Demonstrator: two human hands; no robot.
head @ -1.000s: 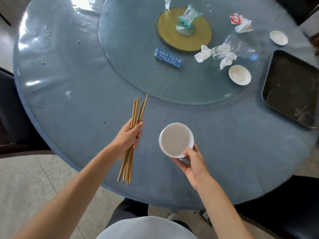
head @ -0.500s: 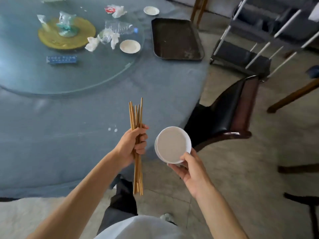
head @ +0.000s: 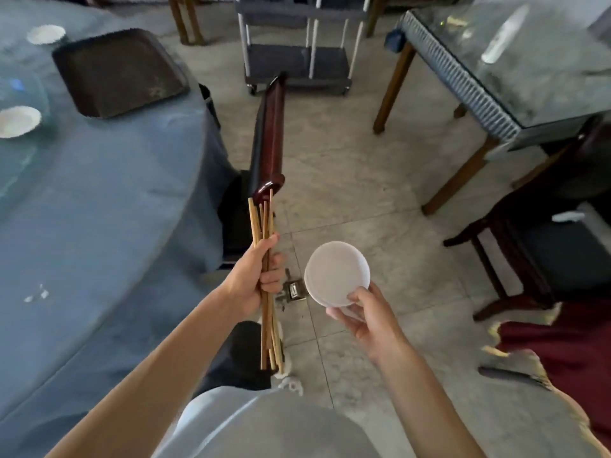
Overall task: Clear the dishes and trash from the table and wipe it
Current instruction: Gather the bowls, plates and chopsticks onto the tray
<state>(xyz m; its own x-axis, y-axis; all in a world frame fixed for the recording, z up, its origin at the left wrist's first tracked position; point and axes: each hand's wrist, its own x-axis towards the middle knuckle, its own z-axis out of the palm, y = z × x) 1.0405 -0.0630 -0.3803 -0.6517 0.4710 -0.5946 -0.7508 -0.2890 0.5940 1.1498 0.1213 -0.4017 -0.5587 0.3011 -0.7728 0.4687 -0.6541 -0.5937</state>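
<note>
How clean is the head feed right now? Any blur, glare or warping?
Head view: the left hand with chopsticks and the right hand with the white bowls are sharp; the tray edges smear; glare streaks the glass-topped side table; wide-angle bending at the borders.

Restaurant dining room, I'd say.
I see a clothed round table (head: 99, 200), a serving tray (head: 119, 72), a wheeled cart (head: 297, 64), another glass-topped table (head: 529, 77) and dining chairs (head: 269, 137).
</note>
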